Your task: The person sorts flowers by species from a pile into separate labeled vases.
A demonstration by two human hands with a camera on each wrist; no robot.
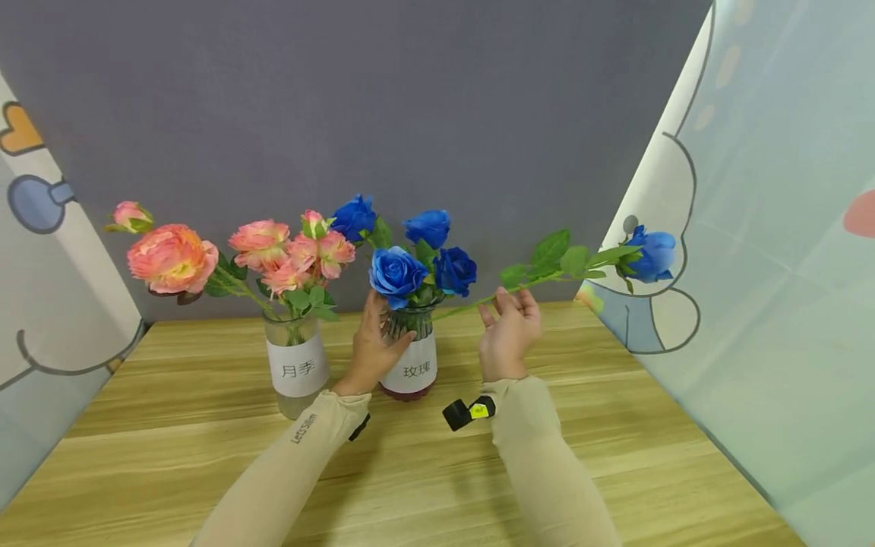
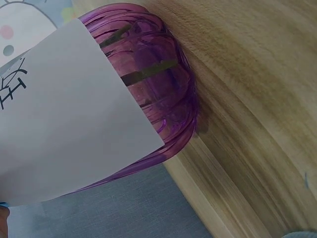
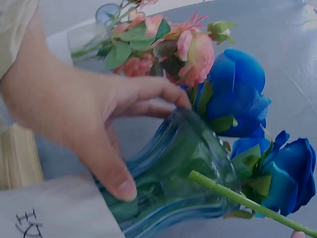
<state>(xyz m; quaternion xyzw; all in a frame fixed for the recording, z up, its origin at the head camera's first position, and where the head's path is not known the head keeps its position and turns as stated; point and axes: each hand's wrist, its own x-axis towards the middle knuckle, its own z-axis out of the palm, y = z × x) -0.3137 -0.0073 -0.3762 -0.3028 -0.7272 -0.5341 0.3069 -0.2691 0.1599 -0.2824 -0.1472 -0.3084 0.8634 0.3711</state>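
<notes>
My left hand (image 1: 376,346) grips the neck of a ribbed glass vase (image 3: 198,144), its thumb in front and its fingers round the far side. A white label (image 1: 417,365) wraps the vase, and the base (image 2: 158,74) is purple with stem ends showing inside. Several blue roses (image 1: 398,275) stand in it. To its right, my right hand (image 1: 509,334) pinches the stem of one more blue rose (image 1: 652,256), held slanting with its bloom out to the right. That stem's cut end (image 3: 198,177) shows in front of the vase's neck in the right wrist view.
Left of the blue roses, a clear vase (image 1: 294,406) with a white label holds pink-orange flowers (image 1: 173,258), some leaning far left. Both vases stand on a wood-grain table (image 1: 424,479). Behind is a grey wall (image 1: 424,114), with a printed panel (image 1: 772,251) at the right.
</notes>
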